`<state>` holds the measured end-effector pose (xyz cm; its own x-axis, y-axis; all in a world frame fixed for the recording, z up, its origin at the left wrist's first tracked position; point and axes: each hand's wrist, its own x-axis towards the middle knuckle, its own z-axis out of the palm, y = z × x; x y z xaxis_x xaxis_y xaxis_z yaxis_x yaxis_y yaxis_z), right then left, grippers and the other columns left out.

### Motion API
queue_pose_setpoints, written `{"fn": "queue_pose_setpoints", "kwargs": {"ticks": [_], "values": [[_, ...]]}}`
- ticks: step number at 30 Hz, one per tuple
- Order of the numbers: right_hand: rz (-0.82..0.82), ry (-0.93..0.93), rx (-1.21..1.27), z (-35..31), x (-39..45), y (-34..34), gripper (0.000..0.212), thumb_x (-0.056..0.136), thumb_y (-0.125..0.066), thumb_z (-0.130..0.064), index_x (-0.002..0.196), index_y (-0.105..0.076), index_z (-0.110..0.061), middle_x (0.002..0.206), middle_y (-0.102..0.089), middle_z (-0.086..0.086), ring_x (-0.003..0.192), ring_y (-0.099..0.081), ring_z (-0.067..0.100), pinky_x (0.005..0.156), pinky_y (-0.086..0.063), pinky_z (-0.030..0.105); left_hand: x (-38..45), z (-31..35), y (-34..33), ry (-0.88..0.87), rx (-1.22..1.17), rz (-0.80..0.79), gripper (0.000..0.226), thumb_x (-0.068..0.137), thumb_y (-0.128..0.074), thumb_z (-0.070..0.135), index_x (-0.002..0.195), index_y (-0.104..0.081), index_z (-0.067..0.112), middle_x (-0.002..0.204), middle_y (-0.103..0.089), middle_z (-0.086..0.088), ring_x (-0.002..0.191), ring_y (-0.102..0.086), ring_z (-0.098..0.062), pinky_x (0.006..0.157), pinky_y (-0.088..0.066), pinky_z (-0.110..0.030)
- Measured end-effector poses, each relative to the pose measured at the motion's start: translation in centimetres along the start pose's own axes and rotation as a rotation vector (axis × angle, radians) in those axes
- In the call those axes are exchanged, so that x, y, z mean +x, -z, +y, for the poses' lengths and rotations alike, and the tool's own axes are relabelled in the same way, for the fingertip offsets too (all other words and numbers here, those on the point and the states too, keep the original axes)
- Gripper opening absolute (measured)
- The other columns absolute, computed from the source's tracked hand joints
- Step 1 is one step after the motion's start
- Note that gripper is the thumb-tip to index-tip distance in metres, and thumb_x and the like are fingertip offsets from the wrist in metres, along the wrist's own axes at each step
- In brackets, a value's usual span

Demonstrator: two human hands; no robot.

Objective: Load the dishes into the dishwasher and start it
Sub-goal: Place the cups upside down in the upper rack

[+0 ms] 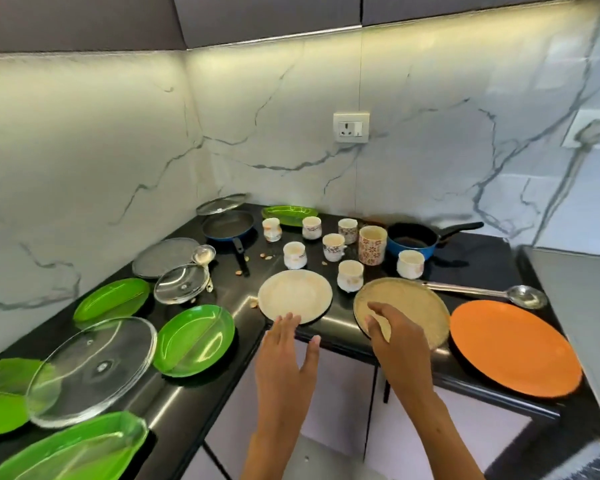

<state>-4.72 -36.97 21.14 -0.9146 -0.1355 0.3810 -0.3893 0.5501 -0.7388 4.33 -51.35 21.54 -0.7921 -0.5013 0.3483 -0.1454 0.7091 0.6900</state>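
On the black counter, every dish remained unloaded; no dishwasher was visible. Your left hand was spread at the white plate; your right hand gripped the beige plate.

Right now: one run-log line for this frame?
phase: pickup | left hand: open, at white plate | right hand: gripping beige plate rim | dishwasher: not in view

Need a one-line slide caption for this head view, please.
Left hand reaches open toward the white plate while the right hand grips the beige plate's near rim.
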Motion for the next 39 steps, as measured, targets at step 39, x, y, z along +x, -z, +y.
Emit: {"fn": "queue_pose_setpoints", "kwargs": {"ticks": [39], "values": [[0.075,-0.225,-0.175,12.6,14.5,-1.7,0.021,0.090,-0.058,-0.021,0.109,-0.065,-0.025,0.099,-0.068,-0.015,0.093,-0.061,0.001,0.080,-0.052,0.029,25.8,1.6,-18.1,-0.635,0.174,-0.248,0.057,0.046,-0.091,0.044,0.096,-0.074,0.021,0.090,-0.072,-0.004,0.078,-0.066,-0.024,0.072,-0.050,-0.038]]}}
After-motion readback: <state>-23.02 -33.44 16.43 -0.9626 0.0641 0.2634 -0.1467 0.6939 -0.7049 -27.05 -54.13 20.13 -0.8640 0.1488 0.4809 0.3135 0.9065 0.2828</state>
